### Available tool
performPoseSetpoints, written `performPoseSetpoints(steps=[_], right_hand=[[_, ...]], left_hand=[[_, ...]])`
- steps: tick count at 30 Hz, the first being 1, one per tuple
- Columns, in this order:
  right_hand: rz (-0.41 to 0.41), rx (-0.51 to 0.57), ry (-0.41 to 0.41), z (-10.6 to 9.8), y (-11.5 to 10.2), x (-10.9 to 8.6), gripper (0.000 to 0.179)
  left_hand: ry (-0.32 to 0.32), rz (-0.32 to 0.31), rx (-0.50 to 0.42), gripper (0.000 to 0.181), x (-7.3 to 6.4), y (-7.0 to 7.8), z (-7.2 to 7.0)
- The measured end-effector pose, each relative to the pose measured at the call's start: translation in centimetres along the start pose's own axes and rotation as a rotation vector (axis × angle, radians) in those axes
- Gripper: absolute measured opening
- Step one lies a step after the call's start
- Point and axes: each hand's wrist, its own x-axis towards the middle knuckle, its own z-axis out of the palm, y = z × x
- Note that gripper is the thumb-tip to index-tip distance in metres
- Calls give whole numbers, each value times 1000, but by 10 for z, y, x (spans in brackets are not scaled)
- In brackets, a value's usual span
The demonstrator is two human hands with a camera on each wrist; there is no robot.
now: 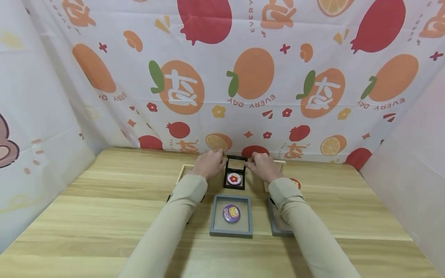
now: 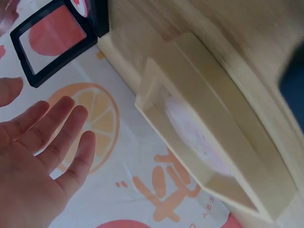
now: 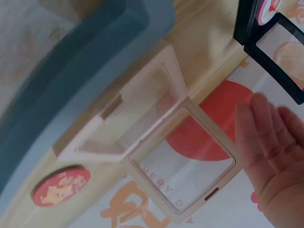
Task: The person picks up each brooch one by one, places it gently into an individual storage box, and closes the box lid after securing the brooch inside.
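Note:
A black hinged display frame stands unfolded at the table's back, its lid raised; a white badge with a red flower lies in its lower half. My left hand is at the lid's left side, and in the left wrist view its relaxed fingers hold nothing. On the lid's other side is my right hand, with extended, empty fingers in the right wrist view. Beside the left hand stands a pale wooden-coloured frame. A pinkish-beige hinged case stands unfolded beside the right hand.
A grey frame with a purple cartoon badge lies in front. Another grey frame is partly under the right arm. A red badge lies by the beige case. A fruit-print cloth hangs behind the table.

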Motion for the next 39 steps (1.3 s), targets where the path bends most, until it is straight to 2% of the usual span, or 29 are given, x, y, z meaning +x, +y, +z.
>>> performPoseSetpoints(steps=[3,7,13,21,25,29,31,33,36,39], right_hand=[[45,60,-11,0,-2,3,34],[74,144,-37,-4,-7,13,43],[114,204,-81,-12,-12,26,49],[112,223,-127,-8,-9,26,50],[111,225,-139,-2,-7,21,50],[113,258,-155,4,-2,17,52],[123,291,-175,6,0,15,53],[130,325,-206,6,1,14,53],[148,381,-261,6,3,12,53],[157,407,-319,8,5,10,54]], left_hand=[[-27,-38,-67,27,6,4,2],[-53,-87,-150,34,21,10,-2],[-104,-135,-196,42,40,14,-9],[-134,-150,-204,39,41,10,-4],[-172,-120,-248,41,39,4,2],[-238,-49,-298,41,37,-1,2],[-293,-39,-330,43,35,-3,2],[-357,-52,-368,46,32,-6,1],[-455,-109,-437,53,28,-11,2],[-515,-149,-468,56,24,-12,3]])
